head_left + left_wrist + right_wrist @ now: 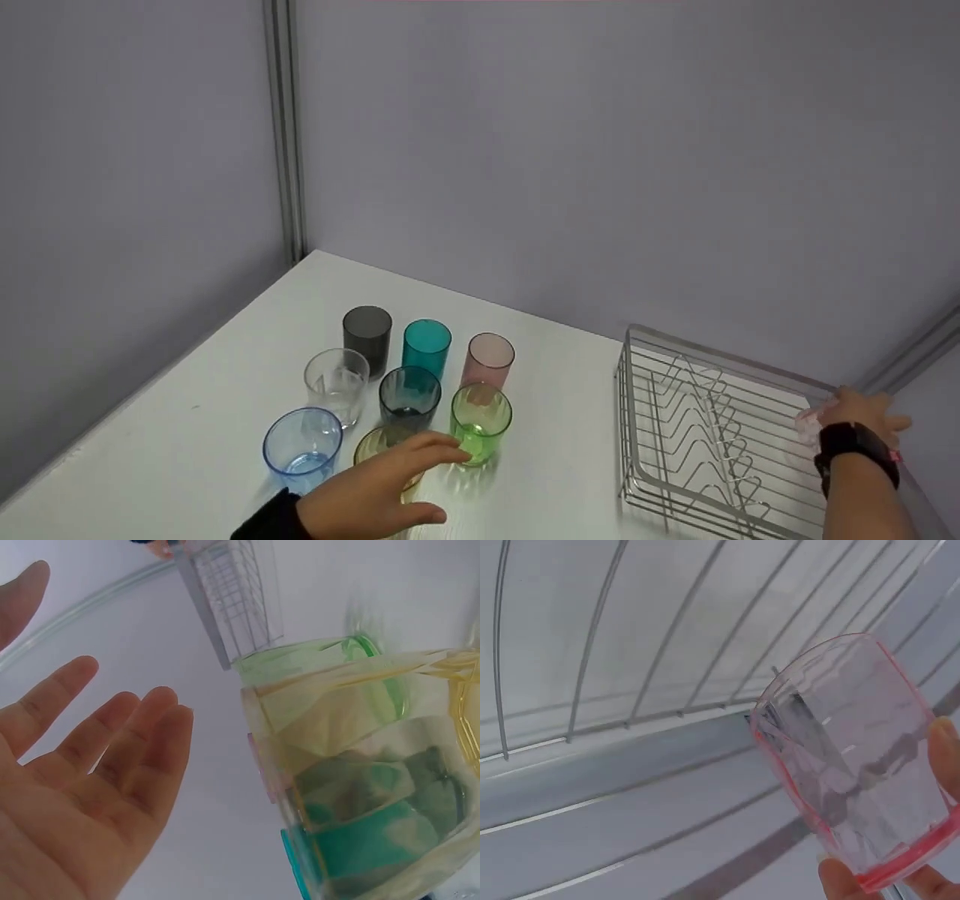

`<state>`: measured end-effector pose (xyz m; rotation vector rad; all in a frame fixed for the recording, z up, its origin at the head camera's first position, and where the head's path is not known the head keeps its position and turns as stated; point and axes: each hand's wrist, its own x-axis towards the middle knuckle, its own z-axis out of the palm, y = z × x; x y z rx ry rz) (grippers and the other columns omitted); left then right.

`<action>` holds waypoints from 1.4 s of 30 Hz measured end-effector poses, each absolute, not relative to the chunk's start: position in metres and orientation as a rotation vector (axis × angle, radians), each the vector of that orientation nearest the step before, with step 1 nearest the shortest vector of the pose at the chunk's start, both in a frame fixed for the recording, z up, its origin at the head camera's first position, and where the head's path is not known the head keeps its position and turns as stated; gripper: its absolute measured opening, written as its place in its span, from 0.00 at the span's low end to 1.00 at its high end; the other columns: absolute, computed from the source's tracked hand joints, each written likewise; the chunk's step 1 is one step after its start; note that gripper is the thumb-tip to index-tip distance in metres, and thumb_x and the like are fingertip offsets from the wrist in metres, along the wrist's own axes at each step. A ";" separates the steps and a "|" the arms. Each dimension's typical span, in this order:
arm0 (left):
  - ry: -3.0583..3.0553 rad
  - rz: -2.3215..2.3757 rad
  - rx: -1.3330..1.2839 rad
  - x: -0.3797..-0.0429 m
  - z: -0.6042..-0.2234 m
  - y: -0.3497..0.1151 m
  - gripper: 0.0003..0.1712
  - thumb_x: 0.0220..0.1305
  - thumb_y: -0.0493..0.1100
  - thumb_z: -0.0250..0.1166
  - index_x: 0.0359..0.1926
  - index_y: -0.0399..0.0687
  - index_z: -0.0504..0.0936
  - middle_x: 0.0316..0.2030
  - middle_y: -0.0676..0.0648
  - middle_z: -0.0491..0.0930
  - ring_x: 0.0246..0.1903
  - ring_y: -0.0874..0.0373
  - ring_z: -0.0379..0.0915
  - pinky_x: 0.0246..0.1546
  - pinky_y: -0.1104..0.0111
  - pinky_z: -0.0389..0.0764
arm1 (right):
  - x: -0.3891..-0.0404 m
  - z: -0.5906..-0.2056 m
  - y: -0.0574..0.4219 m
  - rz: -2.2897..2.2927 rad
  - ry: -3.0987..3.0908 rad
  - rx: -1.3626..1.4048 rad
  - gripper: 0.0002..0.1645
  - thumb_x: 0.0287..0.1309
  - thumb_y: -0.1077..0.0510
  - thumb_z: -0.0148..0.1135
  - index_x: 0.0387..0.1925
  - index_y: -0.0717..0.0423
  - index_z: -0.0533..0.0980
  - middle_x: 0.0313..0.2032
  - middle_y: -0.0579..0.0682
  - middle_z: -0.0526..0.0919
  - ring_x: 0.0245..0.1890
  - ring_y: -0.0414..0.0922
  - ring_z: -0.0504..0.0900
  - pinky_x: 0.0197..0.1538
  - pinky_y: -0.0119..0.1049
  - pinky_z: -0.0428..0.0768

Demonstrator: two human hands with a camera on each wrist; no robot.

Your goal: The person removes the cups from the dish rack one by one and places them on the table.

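At the far right in the head view, my right hand (pixel 862 414) grips a clear pink-tinted cup (pixel 855 757) inside the wire dish rack (pixel 652 469). In the right wrist view the cup tilts, its thick pink base between thumb and fingers, its rim towards the rack wires. My left hand (pixel 375 491) hovers with fingers extended, holding nothing. A yellow cup (pixel 352 697) stands beside it, partly hidden by this hand in the head view. Close to the fingertips is a green cup (pixel 481 424), with a blue cup (pixel 303 450) on the other side.
Behind these stand a clear glass (pixel 336 386), a dark grey-blue cup (pixel 409 397), a smoky black cup (pixel 367 341), a teal cup (pixel 427 345) and a pink cup (pixel 489 364). The rack has zigzag wire dividers (pixel 712 420). Grey walls (pixel 600 165) border the white table (pixel 555 435).
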<state>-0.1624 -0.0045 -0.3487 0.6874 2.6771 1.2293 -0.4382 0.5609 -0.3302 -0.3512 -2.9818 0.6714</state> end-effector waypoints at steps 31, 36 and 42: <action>2.797 1.606 0.850 -0.178 -0.341 0.004 0.42 0.57 0.46 0.69 0.70 0.65 0.59 0.69 0.51 0.55 0.68 0.56 0.53 0.59 0.58 0.71 | -0.268 -0.319 0.434 1.338 -2.261 0.300 0.38 0.48 0.69 0.69 0.62 0.56 0.65 0.53 0.43 0.58 0.47 0.40 0.65 0.40 0.20 0.78; 2.777 1.677 0.849 -0.179 -0.342 0.007 0.43 0.56 0.48 0.69 0.70 0.65 0.58 0.69 0.53 0.54 0.68 0.57 0.51 0.60 0.54 0.70 | -0.255 -0.330 0.410 1.828 -2.069 0.638 0.37 0.51 0.80 0.58 0.62 0.63 0.59 0.55 0.56 0.61 0.44 0.44 0.76 0.39 0.30 0.82; 2.738 1.731 0.879 -0.176 -0.348 0.014 0.46 0.55 0.51 0.69 0.71 0.62 0.56 0.71 0.49 0.51 0.69 0.57 0.50 0.61 0.54 0.68 | -0.251 -0.338 0.379 2.094 -1.885 1.125 0.36 0.51 0.85 0.50 0.61 0.67 0.55 0.57 0.60 0.60 0.50 0.47 0.75 0.46 0.37 0.81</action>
